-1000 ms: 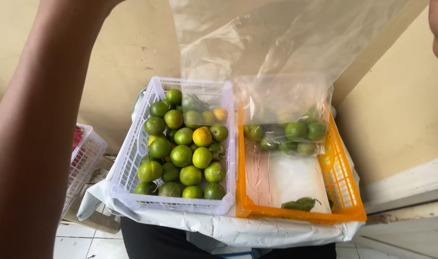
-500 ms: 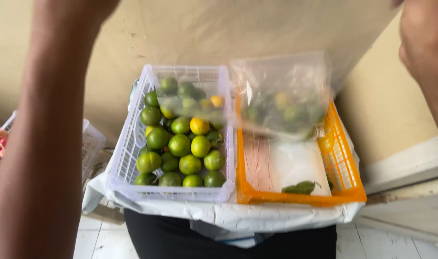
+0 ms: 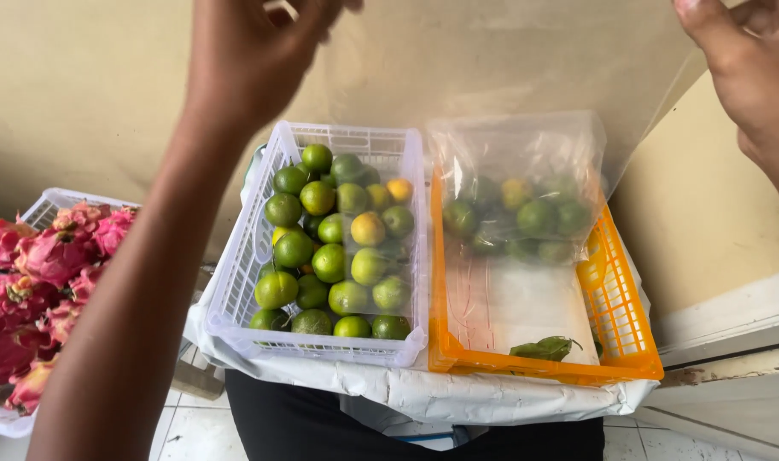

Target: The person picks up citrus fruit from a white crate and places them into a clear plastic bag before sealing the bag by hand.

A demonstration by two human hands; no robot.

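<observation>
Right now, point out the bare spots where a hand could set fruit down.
Free: the orange basket floor's near half, between the bagged limes and the loose leaf. Crowded: the white basket, packed with limes edge to edge.

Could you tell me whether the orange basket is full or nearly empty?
Nearly empty: the orange basket holds only a green leaf; its white liner shows.

Two baskets (image 3: 236, 294) on white-wrapped support (image 3: 458, 394)

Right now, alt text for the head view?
Both raised hands, left hand and right hand, hold a clear plastic bag over two baskets on a white-covered surface: a white basket full of green limes, and an orange basket holding bagged limes.
</observation>
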